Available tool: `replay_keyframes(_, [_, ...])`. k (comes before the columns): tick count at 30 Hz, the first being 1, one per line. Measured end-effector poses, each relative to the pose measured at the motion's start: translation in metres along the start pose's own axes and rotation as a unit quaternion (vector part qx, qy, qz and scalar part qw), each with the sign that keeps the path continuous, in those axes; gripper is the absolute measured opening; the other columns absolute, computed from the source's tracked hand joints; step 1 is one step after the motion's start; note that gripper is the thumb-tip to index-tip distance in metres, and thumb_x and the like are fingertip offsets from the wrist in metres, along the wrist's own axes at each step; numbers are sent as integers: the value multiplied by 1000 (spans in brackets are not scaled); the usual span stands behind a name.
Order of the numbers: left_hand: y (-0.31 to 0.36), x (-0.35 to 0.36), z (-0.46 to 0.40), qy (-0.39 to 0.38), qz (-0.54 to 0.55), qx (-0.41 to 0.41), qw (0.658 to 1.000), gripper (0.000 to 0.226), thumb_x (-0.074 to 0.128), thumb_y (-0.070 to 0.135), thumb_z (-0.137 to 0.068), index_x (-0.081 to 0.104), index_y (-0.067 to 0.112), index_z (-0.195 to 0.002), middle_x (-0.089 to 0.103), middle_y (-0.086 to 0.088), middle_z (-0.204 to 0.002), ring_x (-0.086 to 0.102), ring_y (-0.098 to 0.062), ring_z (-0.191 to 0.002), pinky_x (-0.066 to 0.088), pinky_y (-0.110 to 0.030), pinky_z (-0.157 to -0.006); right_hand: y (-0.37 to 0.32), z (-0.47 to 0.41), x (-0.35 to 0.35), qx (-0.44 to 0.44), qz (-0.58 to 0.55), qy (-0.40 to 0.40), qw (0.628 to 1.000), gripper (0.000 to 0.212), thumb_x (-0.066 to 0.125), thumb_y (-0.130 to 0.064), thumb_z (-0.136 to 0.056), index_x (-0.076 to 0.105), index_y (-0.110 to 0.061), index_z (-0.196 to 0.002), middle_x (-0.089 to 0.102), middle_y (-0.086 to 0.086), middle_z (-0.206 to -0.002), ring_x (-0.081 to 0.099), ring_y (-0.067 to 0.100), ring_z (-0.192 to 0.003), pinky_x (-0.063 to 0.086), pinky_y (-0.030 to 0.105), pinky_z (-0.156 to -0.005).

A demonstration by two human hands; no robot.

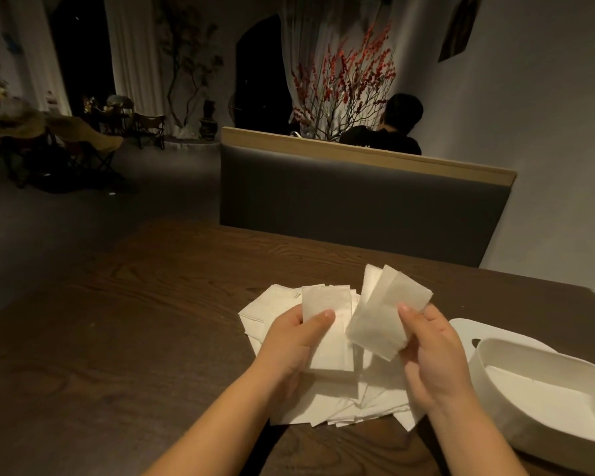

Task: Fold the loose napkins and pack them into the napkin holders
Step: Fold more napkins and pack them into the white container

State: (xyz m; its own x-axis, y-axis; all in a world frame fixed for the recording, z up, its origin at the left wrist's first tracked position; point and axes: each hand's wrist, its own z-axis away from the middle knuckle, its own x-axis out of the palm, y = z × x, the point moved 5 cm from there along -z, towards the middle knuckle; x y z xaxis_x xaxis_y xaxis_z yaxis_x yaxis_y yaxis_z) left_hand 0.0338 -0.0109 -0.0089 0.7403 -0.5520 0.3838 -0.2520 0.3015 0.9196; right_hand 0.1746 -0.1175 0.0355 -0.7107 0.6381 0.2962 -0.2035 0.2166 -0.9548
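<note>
Presently the left hand (291, 341) grips a neat stack of folded napkins (327, 324), thumb pressed across its face, fingers curled behind. The right hand (430, 352) pinches a second bundle (375, 314) of a few thin white sheets, fanned at the top and tilted away to the right. Both bundles are held just above a loose pile of napkins (323, 407), white, flat and overlapping, spread on the dark wooden table (134, 338). A white napkin holder (543, 396), open at the top and showing a white floor, stands at the right, its lid (474, 334) lying just behind it.
</note>
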Motion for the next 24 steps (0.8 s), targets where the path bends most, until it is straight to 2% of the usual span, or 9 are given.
replay_keyframes(3, [1, 8, 7, -19, 4, -28, 999, 22, 57, 25, -100, 69, 19, -117, 76, -11, -108, 73, -32, -101, 57, -51, -92, 2, 6, 12, 10, 79, -66, 995, 16, 58, -18, -95, 69, -21, -106, 76, 0, -92, 73, 19, -86, 57, 36, -70])
replay_keyframes(6, [5, 19, 14, -81, -14, -42, 996, 24, 74, 28, -88, 74, 21, -112, 74, -16, -110, 72, -36, -103, 54, -58, -95, 8, 7, 23, -8, 143, -70, 987, 15, 61, -17, -94, 70, -24, -104, 76, -5, -92, 73, 16, -87, 58, 33, -70])
replay_keyframes(10, [0, 16, 9, -74, 22, -79, 994, 39, 76, 26, -78, 74, 10, -114, 70, -25, -116, 67, -44, -108, 48, -62, -101, 13, 6, 29, -15, 205, -73, 976, 13, 63, -19, -94, 73, -24, -101, 76, -7, -94, 71, 12, -89, 57, 30, -71])
replay_keyframes(13, [-11, 5, -3, -26, 64, -120, 990, 42, 63, 30, -92, 68, 6, -126, 69, -23, -122, 66, -41, -114, 47, -58, -105, 9, 8, 30, 13, 113, -91, 989, 17, 59, -10, -94, 74, -14, -101, 76, 6, -96, 72, 21, -89, 57, 38, -75])
replay_keyframes(15, [-13, 0, -9, -13, 74, -128, 989, 46, 59, 34, -95, 62, 7, -133, 68, -20, -125, 65, -40, -116, 47, -57, -106, 3, 8, 31, 23, 60, -117, 991, 18, 60, -12, -91, 71, -14, -105, 76, 8, -96, 73, 23, -89, 57, 39, -75])
replay_keyframes(17, [-10, 2, -7, -17, 47, -118, 992, 47, 67, 32, -88, 67, 4, -126, 71, -20, -119, 67, -39, -112, 48, -57, -105, 4, 8, 32, 15, 99, -124, 987, 20, 64, -12, -90, 68, -20, -108, 76, 1, -95, 73, 20, -90, 57, 36, -74])
replay_keyframes(19, [-5, 6, -2, -33, 44, -108, 993, 50, 73, 38, -82, 71, 4, -119, 72, -21, -115, 69, -39, -109, 48, -56, -105, 10, 5, 33, -32, 211, -107, 971, 23, 65, -10, -92, 68, -27, -106, 76, -5, -94, 72, 13, -89, 59, 31, -75])
replay_keyframes(22, [-6, 6, -2, -21, 108, -134, 985, 62, 41, 61, -98, 70, 11, -120, 73, -20, -113, 71, -37, -105, 53, -52, -97, 15, 4, 39, -134, 380, -75, 912, 19, 65, -19, -93, 63, -38, -95, 69, -15, -92, 62, -4, -88, 49, 11, -71])
replay_keyframes(24, [-5, 6, -1, -34, 90, -130, 987, 63, 39, 62, -97, 76, 12, -112, 75, -16, -110, 73, -31, -103, 53, -47, -95, 16, 1, 42, -198, 431, -57, 878, 13, 66, -21, -91, 62, -34, -95, 60, -14, -95, 53, -9, -88, 41, 6, -67])
